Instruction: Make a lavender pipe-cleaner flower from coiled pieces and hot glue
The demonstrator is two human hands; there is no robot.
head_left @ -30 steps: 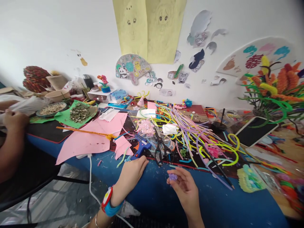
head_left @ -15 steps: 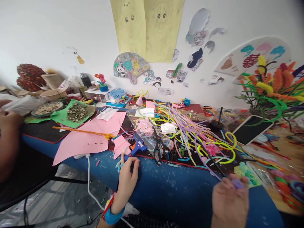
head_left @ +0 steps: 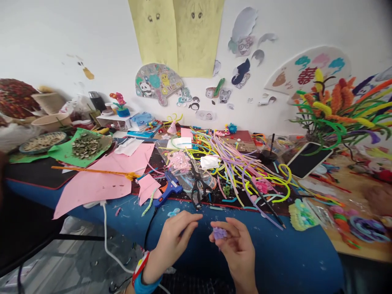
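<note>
My right hand (head_left: 240,247) pinches a small fuzzy purple piece (head_left: 219,233) between thumb and fingers, over the blue front edge of the table. Facing it from the left, my left hand (head_left: 176,237) has its fingers stretched out, with nothing visible in them and a small gap to the purple piece. Just beyond the left fingers lies a small light blue piece (head_left: 173,212). Farther back rest a blue glue gun (head_left: 168,190), a pale green twisted strip (head_left: 148,203) and black scissors (head_left: 199,190).
Colourful pipe cleaners (head_left: 235,163) are heaped across the dark mat. Pink paper (head_left: 101,181) covers the left part. A phone (head_left: 309,160) leans at the right, beside a pencil (head_left: 271,206). A white cable (head_left: 107,232) hangs down in front. Another person's hand (head_left: 379,199) shows at far right.
My right hand has come in from the right with the purple piece, close to my left hand. My left hand has moved rightward, away from the light blue piece. The view has shifted.
</note>
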